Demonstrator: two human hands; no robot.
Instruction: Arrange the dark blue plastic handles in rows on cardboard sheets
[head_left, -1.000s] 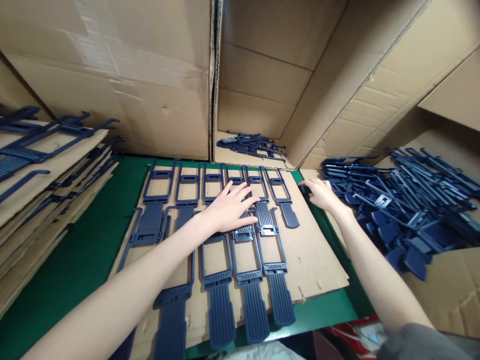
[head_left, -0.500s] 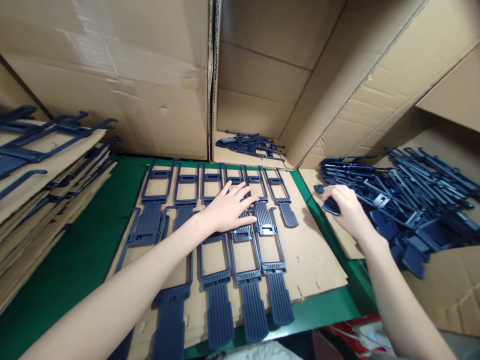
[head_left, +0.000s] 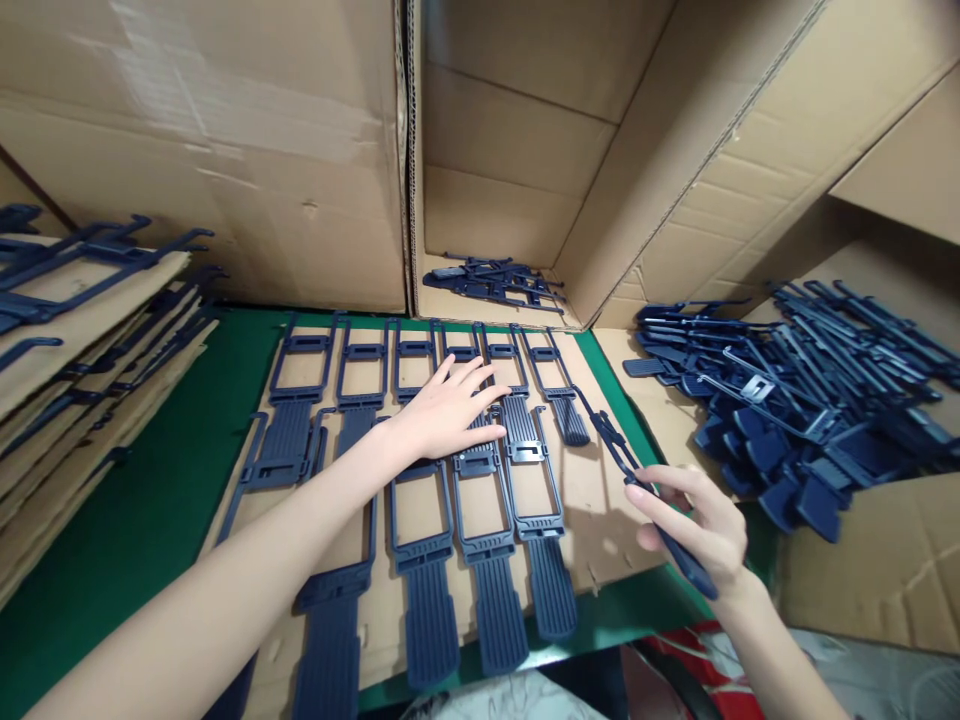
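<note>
My left hand [head_left: 454, 410] lies with its fingers spread over dark blue plastic brackets set out in two rows on a cardboard sheet [head_left: 592, 500]. Each bracket has an open rectangular frame and a ribbed tongue, like the rightmost bracket in the front row [head_left: 551, 590]. Between the thumb and fingers of my right hand [head_left: 705, 520] is another dark blue bracket [head_left: 616, 440], tilted, its frame end pointing up and left. It is over the right part of the sheet, close to the last bracket of the back row [head_left: 571, 420]. My left palm hides parts of the brackets below it.
On the right is a heap of similar brackets [head_left: 765, 400] on cardboard. Cardboard sheets with brackets between them form a stack [head_left: 97, 400] on the left. An open cardboard box [head_left: 517, 210] at the back holds a few more. The table [head_left: 172, 470] is green.
My right hand has drawn back from the heap toward me with a bracket in its grip. The left hand stays spread on the brackets. The view has shifted slightly.
</note>
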